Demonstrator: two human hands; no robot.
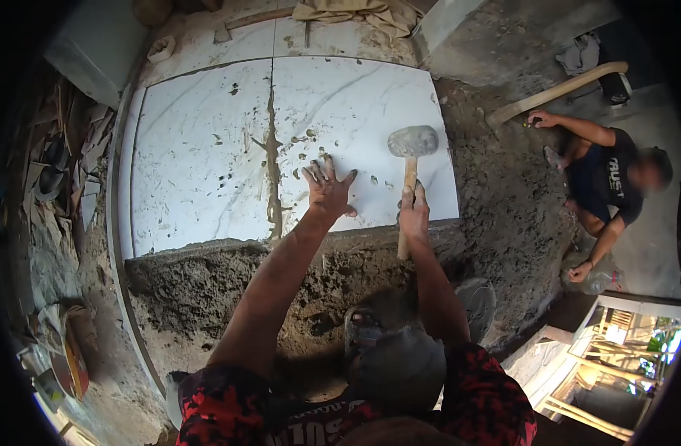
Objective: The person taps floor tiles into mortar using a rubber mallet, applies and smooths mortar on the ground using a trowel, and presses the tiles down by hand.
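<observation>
My right hand [415, 212] is wrapped round the wooden handle of a rubber mallet [412, 141], whose grey head is over the right-hand tile. My left hand [329, 187] lies with fingers spread on that white marbled floor tile [355, 97], near its front edge. A second white tile [195, 163] adjoins it on the left. Grey mortar smears the joint [272, 167] between the two, and small mortar spots dot both surfaces. Wet mortar [221, 290] lies along the tiles' front edge, close to my forearms.
A co-worker [615, 175] crouches at the right near a long wooden-handled tool [556, 93]. A hammer-like tool [251, 22] and a beige cloth [355, 15] lie at the back. Scrap pieces [65, 163] are piled at left. A round bucket [476, 303] is beside my right forearm.
</observation>
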